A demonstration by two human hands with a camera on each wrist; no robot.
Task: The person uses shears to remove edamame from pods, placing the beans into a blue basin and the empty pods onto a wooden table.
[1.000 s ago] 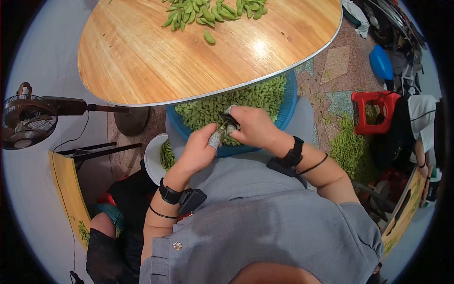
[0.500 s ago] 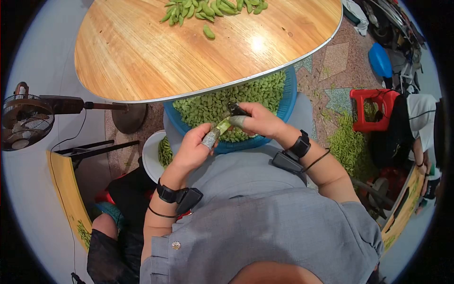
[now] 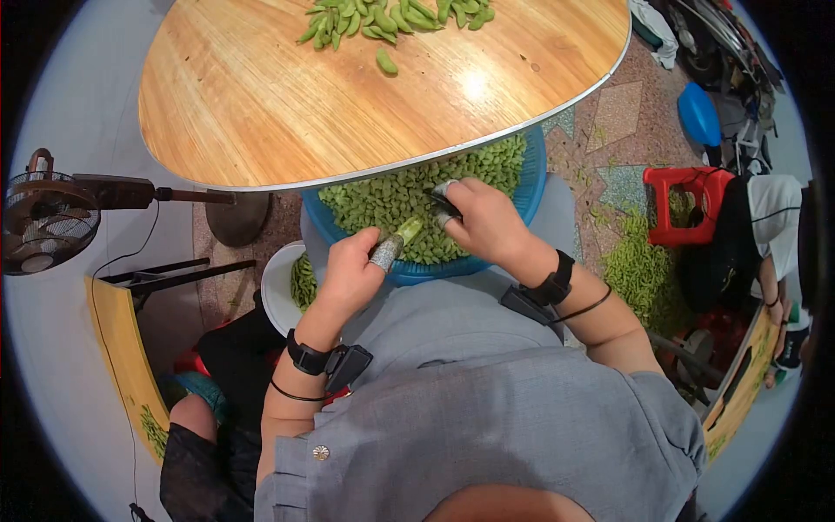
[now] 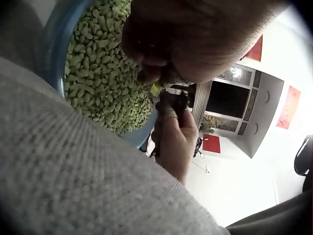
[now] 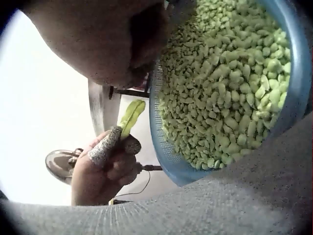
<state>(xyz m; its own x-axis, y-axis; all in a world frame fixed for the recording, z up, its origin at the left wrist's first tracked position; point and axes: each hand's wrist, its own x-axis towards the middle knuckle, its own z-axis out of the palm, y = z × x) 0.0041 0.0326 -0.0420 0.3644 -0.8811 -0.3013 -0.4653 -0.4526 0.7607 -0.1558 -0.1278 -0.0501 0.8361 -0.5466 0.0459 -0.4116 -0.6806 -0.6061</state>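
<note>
My left hand [image 3: 350,271] pinches a green soybean pod [image 3: 409,230] between thumb and fingers over the blue basket [image 3: 536,174]. Split open along its length, the pod [image 5: 131,116] points up from the fingertips in the right wrist view. Greyish wrapping covers the left thumb [image 5: 103,148]. My right hand [image 3: 489,223], with wrapped fingertips too, grips a small black object [image 3: 445,205] a short way right of the pod; I cannot tell its kind. Shelled green beans [image 5: 220,93] fill the basket, which sits on the lap under the table edge.
A wooden table [image 3: 304,113] with a pile of pods [image 3: 374,17] overhangs the basket. At left are a white bucket [image 3: 278,291] holding pods and a fan [image 3: 48,217]. Toward the right, a red stool [image 3: 665,204] stands near pods heaped on the floor [image 3: 639,274]. Other people sit at both sides.
The hands were together at the pod and have come apart. My right hand has moved up and right with the black object; the pod stays in my left hand, its open inside showing.
</note>
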